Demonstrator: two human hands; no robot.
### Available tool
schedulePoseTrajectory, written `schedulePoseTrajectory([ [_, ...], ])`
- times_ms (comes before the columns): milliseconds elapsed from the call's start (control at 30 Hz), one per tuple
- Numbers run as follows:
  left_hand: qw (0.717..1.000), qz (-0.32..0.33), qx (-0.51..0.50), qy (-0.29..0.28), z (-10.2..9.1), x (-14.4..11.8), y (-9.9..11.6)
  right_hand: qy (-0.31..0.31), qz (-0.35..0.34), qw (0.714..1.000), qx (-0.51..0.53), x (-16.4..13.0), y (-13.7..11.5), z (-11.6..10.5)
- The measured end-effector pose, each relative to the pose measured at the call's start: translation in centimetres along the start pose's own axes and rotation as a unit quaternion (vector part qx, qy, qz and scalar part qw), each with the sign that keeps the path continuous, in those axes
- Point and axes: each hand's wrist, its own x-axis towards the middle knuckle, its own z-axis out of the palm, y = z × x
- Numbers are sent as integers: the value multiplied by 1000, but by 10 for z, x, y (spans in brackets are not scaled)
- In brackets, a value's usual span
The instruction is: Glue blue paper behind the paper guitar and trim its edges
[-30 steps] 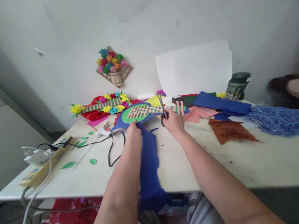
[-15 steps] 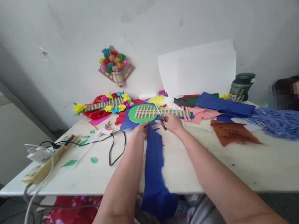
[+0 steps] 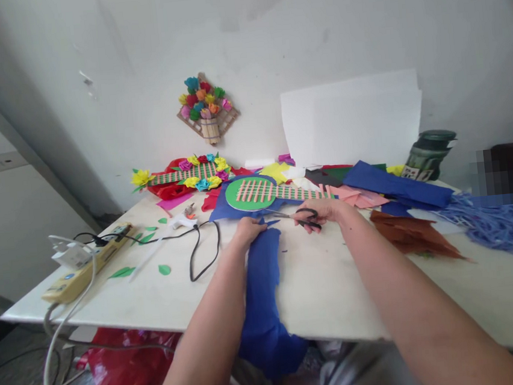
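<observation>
My right hand (image 3: 319, 212) is closed round the black handles of a pair of scissors (image 3: 302, 217), whose blades point left toward the blue paper. With its fingers pinched, my left hand (image 3: 250, 229) holds the top of a long strip of blue crepe paper (image 3: 261, 289). That strip hangs over the table's front edge onto my lap. Just beyond both hands lies a green guitar-shaped craft (image 3: 252, 194) crossed with pink strips, resting partly on more blue paper (image 3: 219, 208).
To the left are a glue gun (image 3: 184, 219), a power strip (image 3: 86, 263) with cords, and green paper leaves (image 3: 165, 269). A flowered guitar craft (image 3: 186, 174) lies behind. At right are brown paper (image 3: 410, 232), blue yarn (image 3: 500, 226) and a dark green bottle (image 3: 429, 154). Part of a person shows far right.
The scissors have swung from pointing up over the guitar craft to lying sideways, blades toward my left hand. My right hand has moved right. The camera view has shifted slightly.
</observation>
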Motion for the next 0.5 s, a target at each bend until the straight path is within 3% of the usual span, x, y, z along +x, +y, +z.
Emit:
schedulePoseTrajectory([
  [133, 983, 42, 175, -31, 1, -3, 8, -6, 32, 999, 9, 7, 4, -3],
  [333, 947, 106, 301, -18, 1, -4, 15, -6, 7, 999, 48, 22, -1, -4],
  [500, 932, 56, 358, 3, 4, -18, 26, -66, -20, 998, -14, 44, -3, -14],
])
